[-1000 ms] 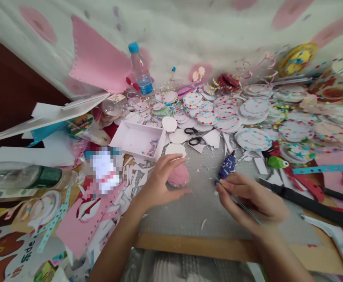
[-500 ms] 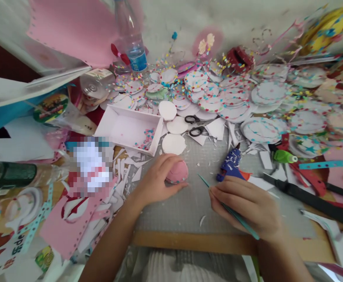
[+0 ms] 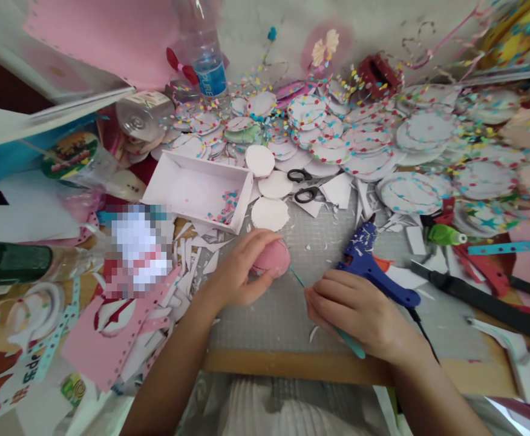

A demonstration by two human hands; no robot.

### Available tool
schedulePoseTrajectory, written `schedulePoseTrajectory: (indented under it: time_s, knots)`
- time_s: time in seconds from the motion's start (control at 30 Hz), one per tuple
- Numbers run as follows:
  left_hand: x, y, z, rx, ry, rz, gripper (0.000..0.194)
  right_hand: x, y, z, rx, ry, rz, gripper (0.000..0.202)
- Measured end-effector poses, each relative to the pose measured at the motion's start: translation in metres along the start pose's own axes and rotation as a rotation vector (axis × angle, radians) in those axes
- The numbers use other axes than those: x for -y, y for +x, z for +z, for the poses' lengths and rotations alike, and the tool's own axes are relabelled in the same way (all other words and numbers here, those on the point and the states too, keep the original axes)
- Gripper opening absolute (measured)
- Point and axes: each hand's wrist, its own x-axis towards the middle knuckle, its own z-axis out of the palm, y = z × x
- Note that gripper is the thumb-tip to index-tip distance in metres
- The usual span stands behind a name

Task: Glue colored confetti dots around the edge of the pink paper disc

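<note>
My left hand [image 3: 242,269] is curled round a small pink domed piece [image 3: 271,259], holding it on the grey mat [image 3: 265,327]. In my right hand [image 3: 349,309] a thin teal tool [image 3: 354,345] is pinched, its tip at the right edge of the pink piece; whether they touch is unclear. Just beyond my right hand lies a blue glue gun [image 3: 365,260]. Three white discs, one of them [image 3: 269,214] nearest the pink piece, lie in a column behind it. Black-handled scissors [image 3: 307,194] rest beside the discs.
A white open box [image 3: 187,188] with small pink and blue bits stands at the left. Many dotted round pieces [image 3: 412,191] fill the back. A black-handled knife [image 3: 483,303] lies at the right, a plastic bottle [image 3: 210,66] stands behind, and paper scraps surround the mat.
My right hand and the teal tool have moved left, up to the pink piece. The pink piece has turned and shifted slightly left in my left hand. More of the glue gun shows.
</note>
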Motion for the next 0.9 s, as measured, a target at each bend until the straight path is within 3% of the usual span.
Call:
schedulePoseTrajectory:
  time_s: [0.47,0.9]
  knots:
    - [0.0004,0.0006,-0.0017,0.056,-0.028,0.027,0.047,-0.0001,0.0075,0.0065,0.050,-0.016,-0.007,0.034]
    - [0.0005,-0.0006,-0.0008,0.091,0.007,0.031,0.048,-0.0007,0.0080,0.0074,0.123,0.140,0.062,0.037]
